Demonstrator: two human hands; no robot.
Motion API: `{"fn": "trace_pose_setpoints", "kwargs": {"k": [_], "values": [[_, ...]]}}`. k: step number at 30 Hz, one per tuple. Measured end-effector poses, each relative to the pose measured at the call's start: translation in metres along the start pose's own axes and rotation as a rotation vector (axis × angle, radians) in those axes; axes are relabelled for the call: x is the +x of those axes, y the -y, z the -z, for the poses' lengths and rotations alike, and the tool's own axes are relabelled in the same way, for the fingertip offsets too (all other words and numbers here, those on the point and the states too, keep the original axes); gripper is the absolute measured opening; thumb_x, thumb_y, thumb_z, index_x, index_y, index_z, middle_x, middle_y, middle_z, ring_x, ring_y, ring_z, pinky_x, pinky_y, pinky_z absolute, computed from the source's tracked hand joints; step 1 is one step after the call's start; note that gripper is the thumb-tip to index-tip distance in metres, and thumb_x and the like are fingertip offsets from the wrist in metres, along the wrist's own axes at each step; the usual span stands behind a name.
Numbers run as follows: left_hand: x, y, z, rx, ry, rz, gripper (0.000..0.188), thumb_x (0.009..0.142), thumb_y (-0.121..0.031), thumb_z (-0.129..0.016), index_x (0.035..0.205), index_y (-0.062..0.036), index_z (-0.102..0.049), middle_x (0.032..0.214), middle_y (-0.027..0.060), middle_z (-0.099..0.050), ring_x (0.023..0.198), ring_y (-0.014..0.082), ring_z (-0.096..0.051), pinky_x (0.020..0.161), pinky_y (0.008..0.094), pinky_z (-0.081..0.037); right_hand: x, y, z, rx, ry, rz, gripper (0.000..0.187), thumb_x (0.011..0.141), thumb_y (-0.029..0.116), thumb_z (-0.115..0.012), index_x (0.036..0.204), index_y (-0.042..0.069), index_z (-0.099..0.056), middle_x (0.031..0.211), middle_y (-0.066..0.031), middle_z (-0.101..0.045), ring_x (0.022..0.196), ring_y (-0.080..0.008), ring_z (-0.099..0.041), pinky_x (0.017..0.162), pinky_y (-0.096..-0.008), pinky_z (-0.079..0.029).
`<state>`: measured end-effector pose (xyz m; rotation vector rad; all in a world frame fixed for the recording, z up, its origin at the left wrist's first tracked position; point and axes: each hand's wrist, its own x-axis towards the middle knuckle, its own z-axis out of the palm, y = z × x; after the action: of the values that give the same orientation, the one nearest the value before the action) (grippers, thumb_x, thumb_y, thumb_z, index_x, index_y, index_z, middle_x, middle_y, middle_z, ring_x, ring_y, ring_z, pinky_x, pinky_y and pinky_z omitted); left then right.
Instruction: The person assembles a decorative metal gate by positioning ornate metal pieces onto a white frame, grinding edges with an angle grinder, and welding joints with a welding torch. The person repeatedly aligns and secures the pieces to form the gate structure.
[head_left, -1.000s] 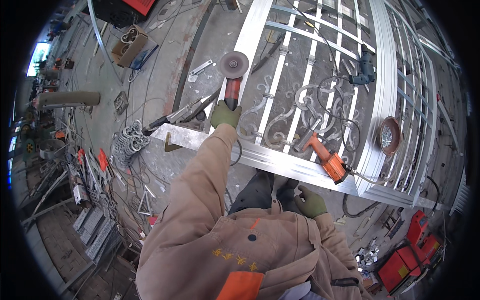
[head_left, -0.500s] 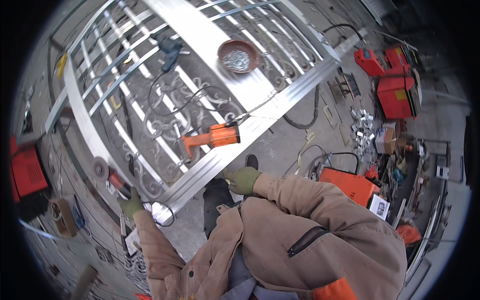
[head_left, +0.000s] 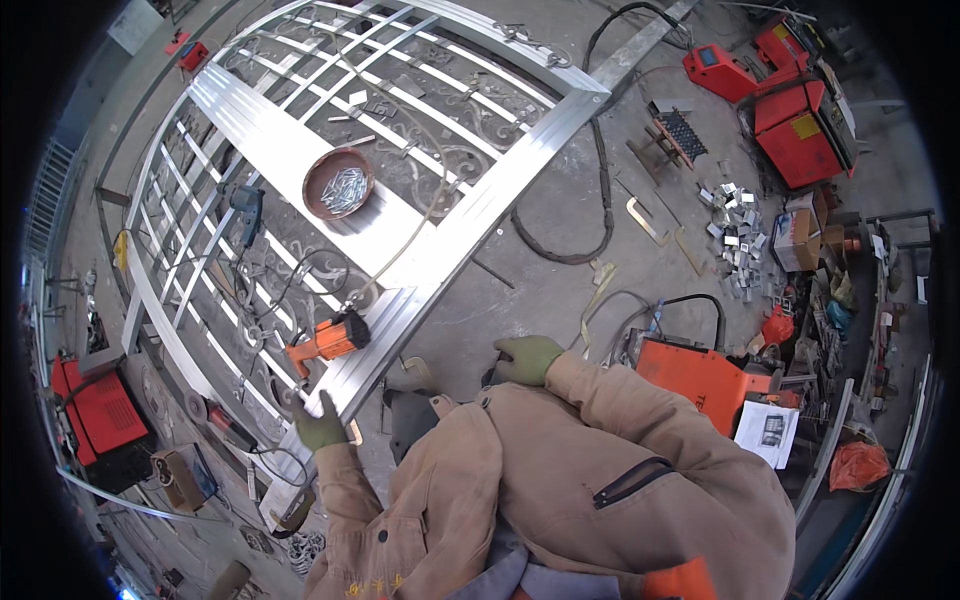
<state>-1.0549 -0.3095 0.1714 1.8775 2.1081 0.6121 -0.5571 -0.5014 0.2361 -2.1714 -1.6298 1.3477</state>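
My left hand (head_left: 320, 425), in a green glove, is at the near corner of a silver metal gate frame (head_left: 400, 300), with its thumb and fingers apart and nothing seen in it. An angle grinder (head_left: 222, 420) lies to its left by the frame's side. Just above the hand, an orange pistol-grip power tool (head_left: 330, 338) rests on the frame. My right hand (head_left: 530, 360), gloved in green too, hovers in front of my body; its fingers point left, partly hidden, and it appears to hold nothing.
A brown bowl of small metal fasteners (head_left: 340, 185) and a dark teal drill (head_left: 243, 205) rest on the frame. Cables cross the bars and floor. At the right are red machines (head_left: 800, 135), cut metal pieces (head_left: 735, 235) and an orange case (head_left: 690, 380).
My left hand has let go of the angle grinder and moved right, to the frame's corner. My right hand has shifted slightly right. The view has turned and moved right.
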Motion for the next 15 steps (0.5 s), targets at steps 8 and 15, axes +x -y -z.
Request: {"fn": "trace_pose_setpoints", "kwargs": {"k": [8, 15], "values": [[-0.056, -0.267, -0.111, -0.018, 0.337, -0.181, 0.073, 0.099, -0.050, -0.090, 0.152, -0.0017, -0.076, 0.141, 0.0252, -0.083, 0.130, 0.0412, -0.080, 0.114, 0.0501, -0.062, -0.064, -0.146, 0.120, 0.149, -0.126, -0.152, 0.069, 0.107, 0.049, -0.067, 0.163, 0.008, -0.068, 0.127, -0.0213, -0.087, 0.119, -0.0444, -0.082, 0.105, -0.0541, -0.063], [-0.049, -0.426, -0.210, -0.010, 0.588, -0.206, 0.074, 0.102, -0.056, -0.084, 0.154, -0.0049, -0.076, 0.143, 0.0231, -0.083, 0.132, 0.0408, -0.080, 0.115, 0.0496, -0.062, -0.044, -0.240, 0.193, 0.363, -0.214, -0.206, 0.068, 0.107, 0.051, -0.070, 0.160, 0.008, -0.071, 0.122, -0.0194, -0.088, 0.116, -0.0413, -0.083, 0.103, -0.0521, -0.063]]}}
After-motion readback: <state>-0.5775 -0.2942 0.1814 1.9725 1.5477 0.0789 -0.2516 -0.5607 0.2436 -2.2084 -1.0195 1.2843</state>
